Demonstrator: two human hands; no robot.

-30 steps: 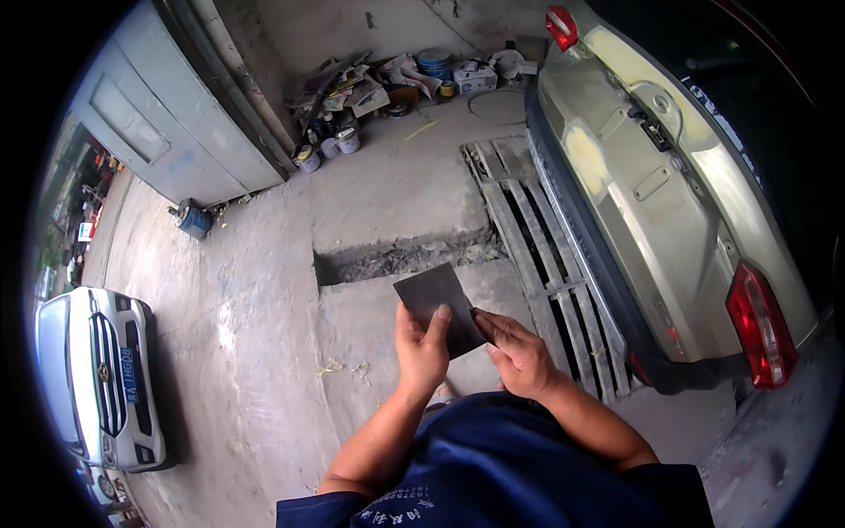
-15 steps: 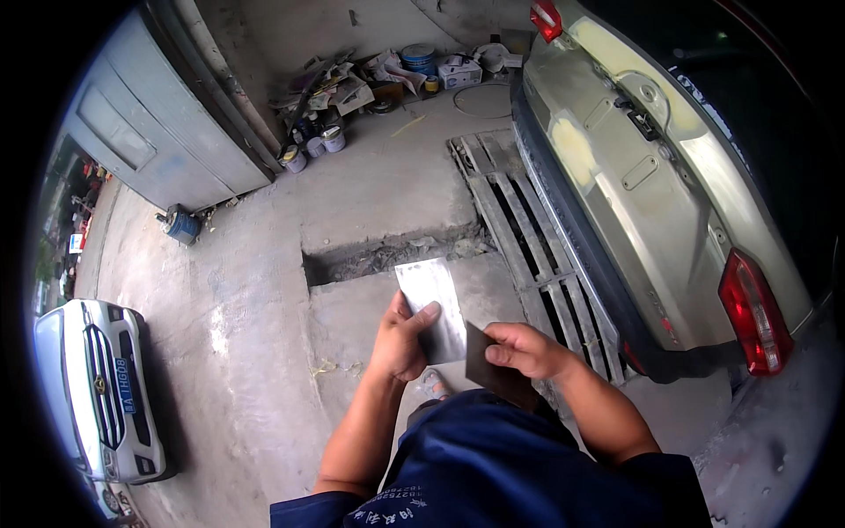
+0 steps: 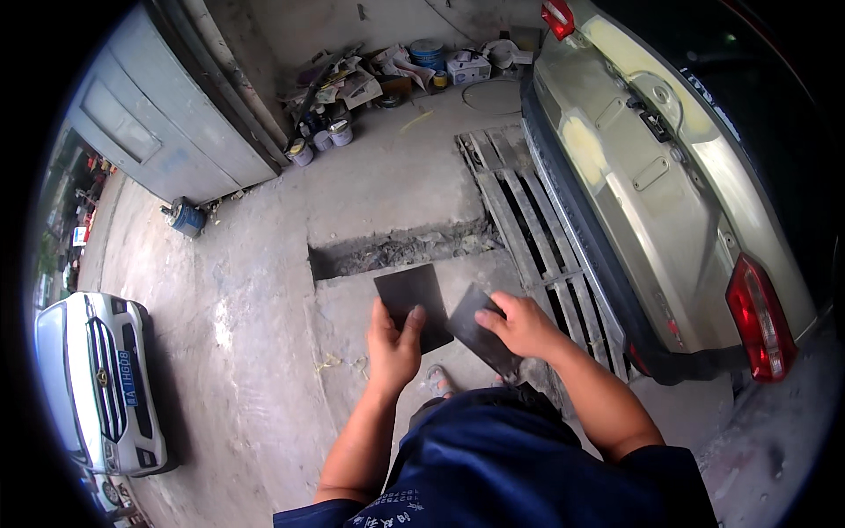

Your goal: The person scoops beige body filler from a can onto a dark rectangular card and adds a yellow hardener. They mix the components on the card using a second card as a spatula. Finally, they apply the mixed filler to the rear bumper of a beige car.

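Observation:
My left hand (image 3: 393, 350) grips a thin, dark rectangular plate (image 3: 410, 290) by its lower left part, thumb lying on its face. A second thin, dark plate (image 3: 480, 337) is pinched in my right hand (image 3: 525, 326), thumb on top and fingers behind. Both plates are tilted and held in front of my waist, side by side, their near edges very close together. Whether the edges touch, I cannot tell. To the right stands a beige car tailgate (image 3: 647, 207) with pale yellowish patches on it.
A broken trench (image 3: 400, 253) and slatted grating (image 3: 537, 224) lie in the concrete floor ahead. Cans (image 3: 340, 132), papers (image 3: 356, 86) and a blue bucket (image 3: 428, 55) line the back wall. A white car (image 3: 106, 383) stands left, below a grey metal door (image 3: 163, 106).
The left plate has turned from a bright, reflecting face to a dark one. The right plate has tilted so more of its face shows. Both hands still hold their plates.

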